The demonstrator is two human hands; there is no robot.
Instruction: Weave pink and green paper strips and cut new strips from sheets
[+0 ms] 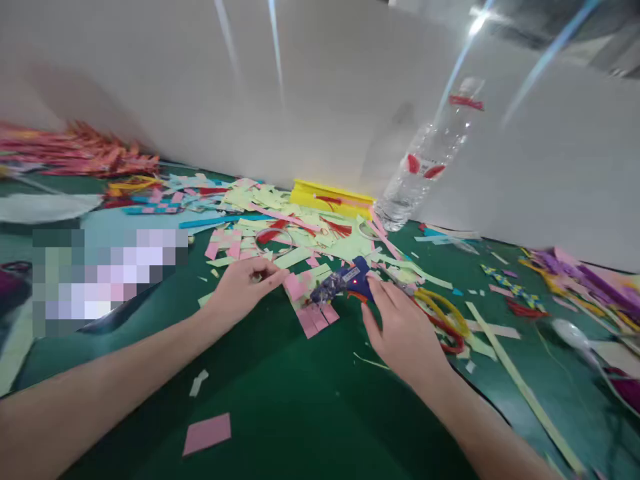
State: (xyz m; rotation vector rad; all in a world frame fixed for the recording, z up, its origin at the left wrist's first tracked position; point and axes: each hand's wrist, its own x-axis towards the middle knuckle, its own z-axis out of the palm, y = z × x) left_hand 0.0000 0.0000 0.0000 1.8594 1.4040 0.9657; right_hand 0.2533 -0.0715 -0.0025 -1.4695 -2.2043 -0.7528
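A blue glue gun [357, 272] with an orange trigger and a lit red light is in my right hand [407, 330], whose fingers are closed round its handle. Its front end is wrapped in something crinkled and dark and lies over a small piece of woven pink and pale green paper [317, 321]. At that paper's upper left corner, my left hand [245, 287] is closed in a pinch on the edge. Scissors [440, 310] with yellow and red handles lie just beyond my right hand.
Green paper scraps [300, 233] are heaped along the wall. A clear plastic bottle [425, 163] stands behind them, beside a folded yellow piece [330, 199]. Near me lies a pink paper rectangle [207, 434]. A white spoon [573, 333] and paper strips lie right; red fringed paper [100, 157] lies far left.
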